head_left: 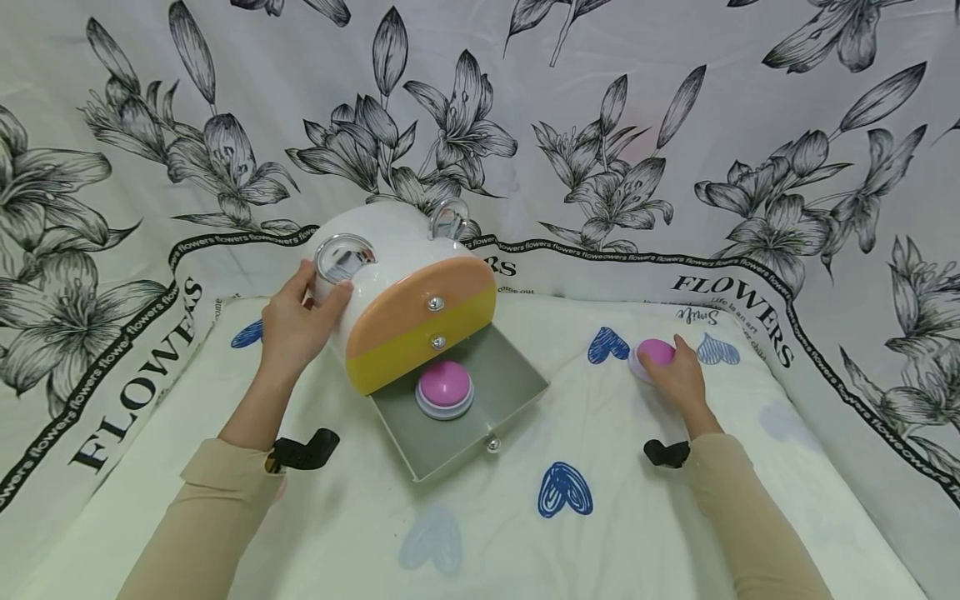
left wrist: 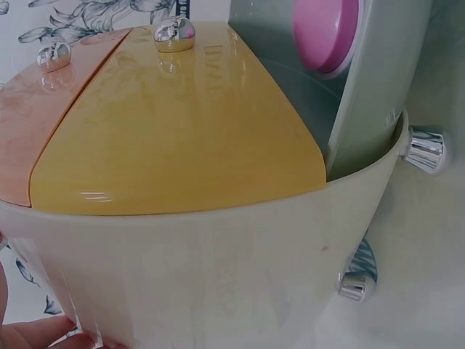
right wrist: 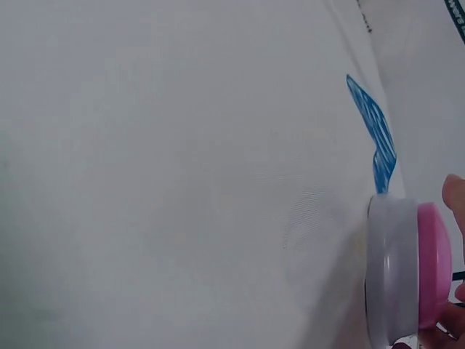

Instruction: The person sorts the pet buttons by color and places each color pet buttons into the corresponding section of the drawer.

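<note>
A small white drawer chest (head_left: 390,229) with a rounded top has orange and yellow drawer fronts and an open grey bottom drawer (head_left: 510,379). Inside that drawer sits a round push button (head_left: 444,383) with a pink dome and white base. My left hand (head_left: 300,321) grips the chest's left side beside a round silver fitting (head_left: 344,257), its fingertips showing low in the left wrist view. Over at the right, my right hand (head_left: 678,379) holds a second pink-domed push button (right wrist: 392,269) by its edge, close over the cloth, thumb and fingers about the dome.
A pale cloth (head_left: 495,542) with printed hearts covers the surface. Behind and on both sides hangs a white curtain (head_left: 570,83) with black flowers and lettering. The open drawer juts toward me, with a silver knob (head_left: 492,445) on its front. A silver ring-shaped fitting (head_left: 450,218) tops the chest.
</note>
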A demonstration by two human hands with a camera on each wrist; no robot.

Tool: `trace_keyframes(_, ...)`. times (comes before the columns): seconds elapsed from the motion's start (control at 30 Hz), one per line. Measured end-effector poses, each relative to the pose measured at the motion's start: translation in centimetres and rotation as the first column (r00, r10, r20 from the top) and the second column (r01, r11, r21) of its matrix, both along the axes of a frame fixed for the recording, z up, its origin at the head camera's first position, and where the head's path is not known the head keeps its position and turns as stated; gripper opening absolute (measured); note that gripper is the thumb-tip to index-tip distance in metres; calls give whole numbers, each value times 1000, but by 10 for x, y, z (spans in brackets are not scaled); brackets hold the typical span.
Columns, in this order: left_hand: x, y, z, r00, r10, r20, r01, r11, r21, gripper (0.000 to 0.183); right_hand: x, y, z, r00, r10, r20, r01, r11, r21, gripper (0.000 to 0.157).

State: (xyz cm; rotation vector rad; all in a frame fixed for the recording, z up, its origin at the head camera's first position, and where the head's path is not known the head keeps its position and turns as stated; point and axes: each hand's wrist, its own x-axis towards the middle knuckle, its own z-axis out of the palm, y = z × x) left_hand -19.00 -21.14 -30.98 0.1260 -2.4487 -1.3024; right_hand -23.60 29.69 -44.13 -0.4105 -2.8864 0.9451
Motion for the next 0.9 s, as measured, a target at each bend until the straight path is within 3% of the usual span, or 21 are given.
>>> trace_keyframes(0.33,0,-1,0,1000,5,21,-5,1000,1,74,-1,5,-14,997,-26,72,29,999,-27,88)
trace_keyframes(0.9,0,-1,-1,1000,1,24,-2,1000,14,76,1,6,-21,997,-77,33,79,995,-68,82)
